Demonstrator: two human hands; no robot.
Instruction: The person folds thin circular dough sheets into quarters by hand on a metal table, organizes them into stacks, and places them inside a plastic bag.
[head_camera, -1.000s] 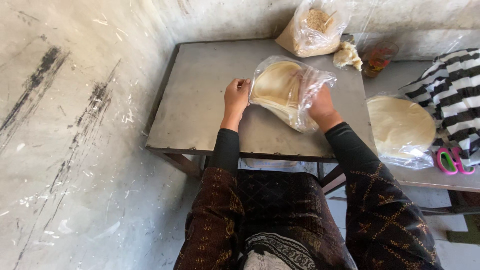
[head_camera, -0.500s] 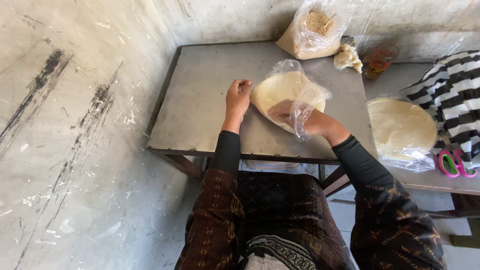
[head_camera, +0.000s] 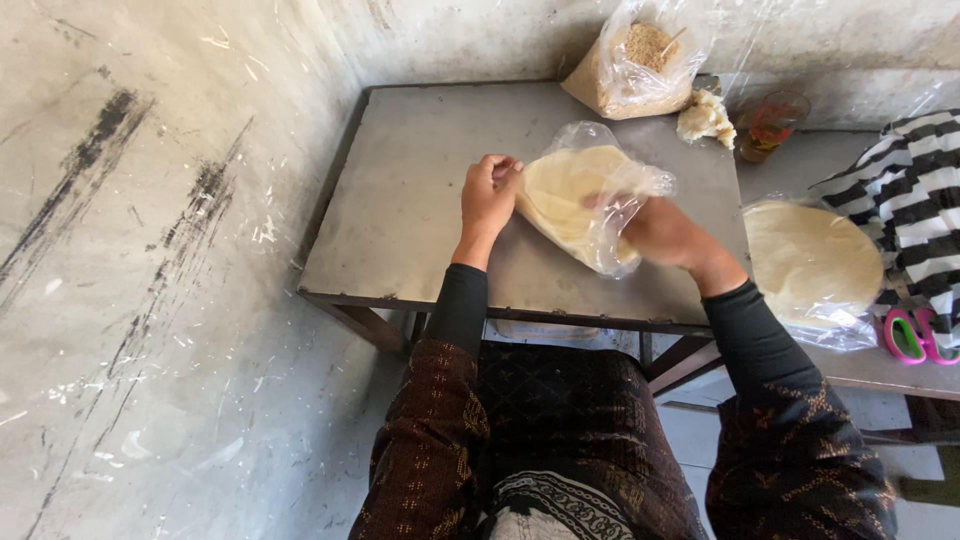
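A clear plastic bag (head_camera: 620, 175) holding a stack of pale round flatbreads (head_camera: 560, 190) lies on the grey metal table (head_camera: 400, 200). My left hand (head_camera: 488, 195) grips the bag's left edge with closed fingers. My right hand (head_camera: 655, 232) reaches into the bag's open right side, with its fingers under the plastic against the flatbreads.
A plastic bag of light grain (head_camera: 640, 65) stands at the table's back edge, beside a pale lump (head_camera: 705, 118) and a glass cup (head_camera: 772, 125). To the right lies another bagged stack of flatbreads (head_camera: 810, 262), a striped cloth (head_camera: 915, 200) and pink-handled scissors (head_camera: 912, 335). A concrete wall runs along the left.
The bag of flatbreads was held up tilted and now lies flatter on the table. My right hand has moved from the bag's outer right edge into its opening.
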